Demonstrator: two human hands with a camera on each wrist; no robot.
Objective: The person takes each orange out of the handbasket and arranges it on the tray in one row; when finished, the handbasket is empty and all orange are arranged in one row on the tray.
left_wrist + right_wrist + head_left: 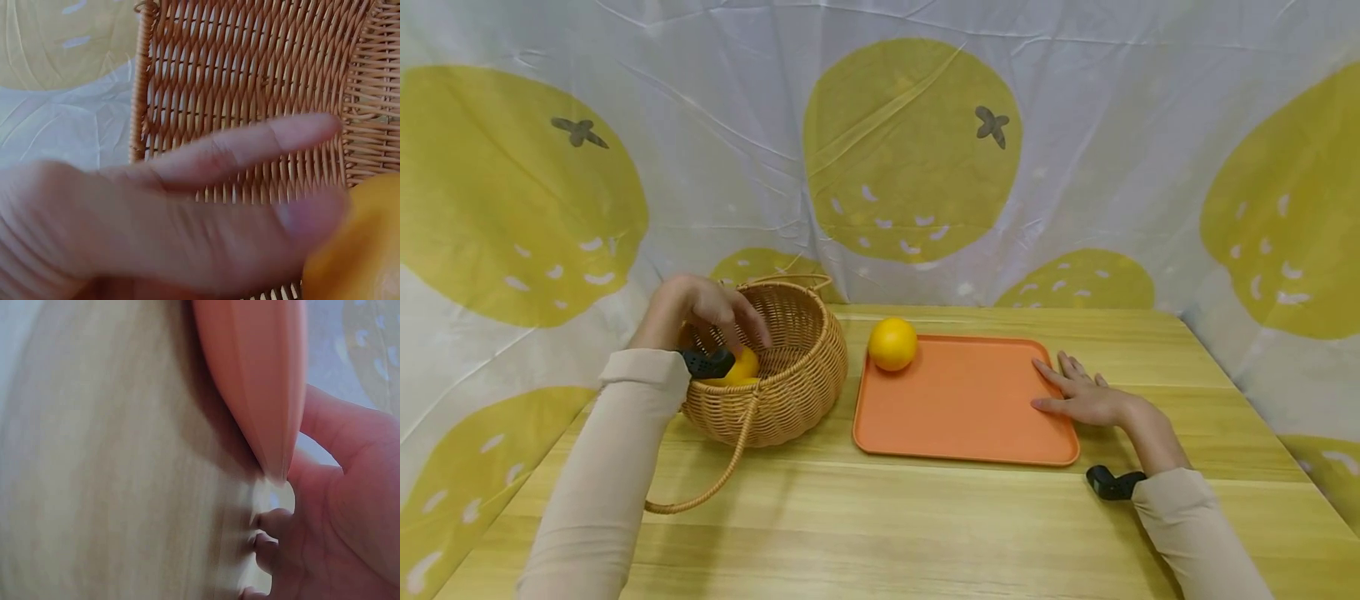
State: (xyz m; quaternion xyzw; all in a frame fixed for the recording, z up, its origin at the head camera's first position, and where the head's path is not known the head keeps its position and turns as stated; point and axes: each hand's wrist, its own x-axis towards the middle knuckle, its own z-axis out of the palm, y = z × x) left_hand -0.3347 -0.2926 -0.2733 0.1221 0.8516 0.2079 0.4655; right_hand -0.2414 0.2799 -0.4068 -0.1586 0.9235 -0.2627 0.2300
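My left hand reaches over the rim into a wicker basket. Inside lie yellow-orange fruits, likely oranges, partly hidden by the wrist camera. In the left wrist view the thumb and one finger stretch out apart, and the thumb tip overlaps an orange at the lower right. My right hand lies at the right edge of an orange tray. Its thumb and forefinger extend over the tray's rim, while the other fingers rest on the table beside it. One orange sits on the tray's far left corner.
The basket's handle hangs down toward the table's front left. Beneath everything is a light wooden table. A white curtain with printed yellow fruit surrounds the back and both sides.
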